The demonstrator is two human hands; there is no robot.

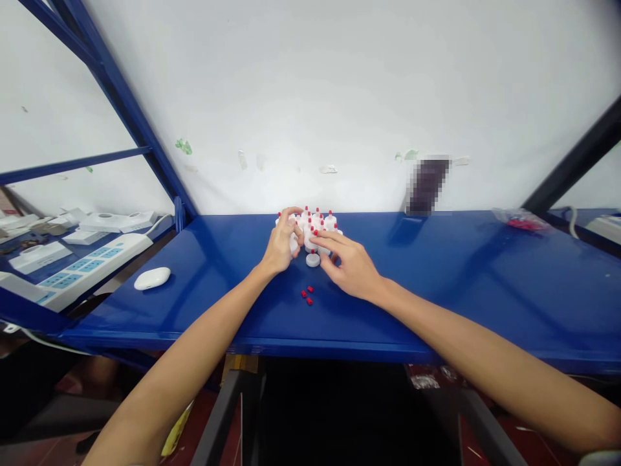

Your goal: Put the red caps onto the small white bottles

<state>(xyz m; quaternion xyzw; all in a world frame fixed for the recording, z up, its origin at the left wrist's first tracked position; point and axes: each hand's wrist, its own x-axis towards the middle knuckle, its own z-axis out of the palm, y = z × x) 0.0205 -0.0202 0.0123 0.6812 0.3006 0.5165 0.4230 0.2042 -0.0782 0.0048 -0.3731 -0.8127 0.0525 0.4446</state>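
Several small white bottles (330,221) with red caps stand upright in a tight cluster on the blue table (218,285). My left hand (281,244) curls around the cluster's left side, its fingers wrapped about a white bottle (294,244) that they partly cover. From the right, my right hand (353,264) reaches in with fingers stretched out and apart; the fingertips touch the front bottles, hiding some of them. A round white piece with a red tip (313,260) sits between the hands. Several loose red caps (309,301) lie nearer the table's front edge.
A white earbud case (152,278) lies to the left, near a long power strip (92,265). Against the wall leans a dark, blurred-out phone-like object (427,186). A clear bag with red pieces (526,223) rests at the back right. Blue frame posts (126,97) rise at left.
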